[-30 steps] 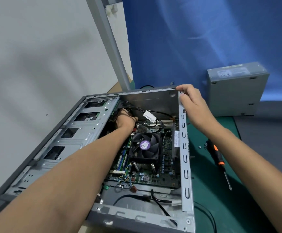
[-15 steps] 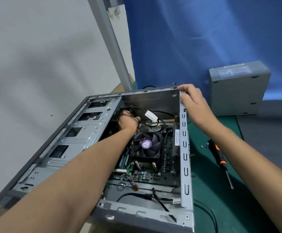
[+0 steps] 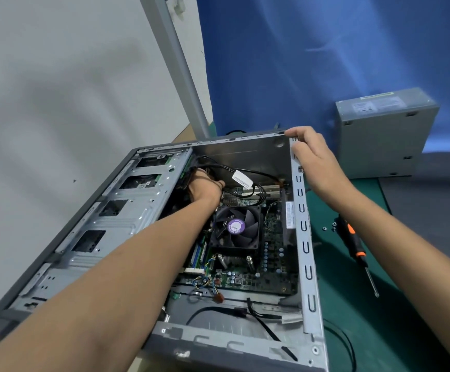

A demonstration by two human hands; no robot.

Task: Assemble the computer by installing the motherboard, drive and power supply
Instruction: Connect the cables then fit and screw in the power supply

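Far left, the metal drive cage (image 3: 127,210) runs along the near-to-far side of the computer case (image 3: 303,237). The case lies on its side with the open face up, its long axis heading away from the viewer toward the blue backdrop (image 3: 299,63). The left forearm reaches in. The left hand (image 3: 205,187) is buried at the far end by the cage, among black cables (image 3: 258,173), and its fingers are hidden, so there is no telling whether they clutch anything.

Just beside that hand a white tag (image 3: 242,179) hangs on a cable, printed, but too small to read. Below it sits the black fan (image 3: 248,237) with a round purple sticker (image 3: 236,226), lettering illegible. The motherboard (image 3: 269,267) lies flat on the case floor, and the white print along its near edge is unreadable. A white barcode label (image 3: 289,216) runs lengthwise on the inside of the right wall.

Moving right, the right hand (image 3: 318,162) grips the case's far right corner, fingers curled over the top rim. On the green mat (image 3: 353,318), a black-and-orange screwdriver (image 3: 353,242) lies with its tip toward the viewer, and small screws (image 3: 329,227) sit near its handle. Far right, the grey power supply (image 3: 385,140) stands outside the case, well apart, with a label on top that cannot be made out.
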